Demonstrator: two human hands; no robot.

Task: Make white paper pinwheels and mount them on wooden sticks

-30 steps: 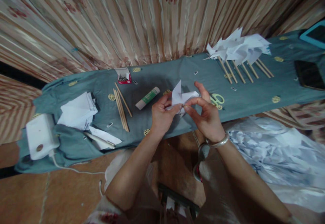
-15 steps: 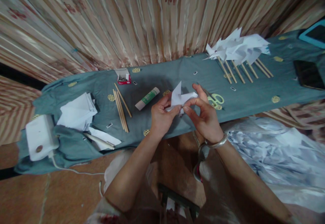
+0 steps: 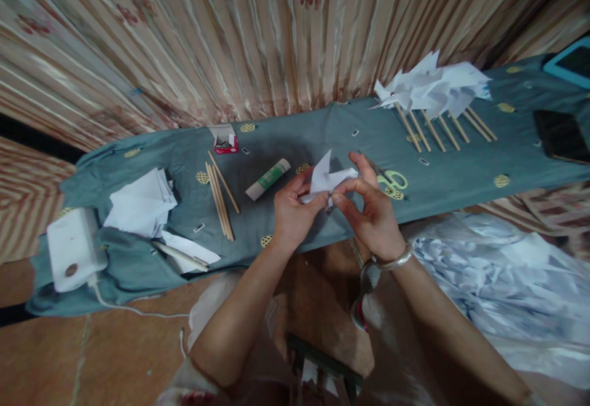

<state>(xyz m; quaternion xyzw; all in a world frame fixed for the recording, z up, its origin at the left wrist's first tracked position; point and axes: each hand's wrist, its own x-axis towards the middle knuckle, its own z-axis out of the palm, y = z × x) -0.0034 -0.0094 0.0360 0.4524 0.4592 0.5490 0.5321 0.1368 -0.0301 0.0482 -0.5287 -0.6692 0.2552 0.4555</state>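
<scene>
A white paper pinwheel [image 3: 323, 175], its blades folded, is held above the front edge of the cloth-covered table. My left hand [image 3: 295, 209] is closed on its left side, thumb on top. From the right, my right hand [image 3: 369, 209] pinches at the paper's middle with thumb and index finger; whatever small part lies between those fingertips is hidden. Just beyond my right hand lie scissors with light green handles [image 3: 393, 180]. A green and white glue stick [image 3: 268, 179] rests to the left of my left hand.
Wooden sticks [image 3: 219, 200] and a small red box of metal pins [image 3: 225, 140] lie left of centre. Farther left are stacked paper sheets [image 3: 141, 203], a pen [image 3: 182, 255] and a white device [image 3: 76, 249]. Finished pinwheels [image 3: 433, 89] lie back right, near a phone [image 3: 560, 136].
Both hands stay almost still on the paper pinwheel. Its upright blade has dipped very slightly.
</scene>
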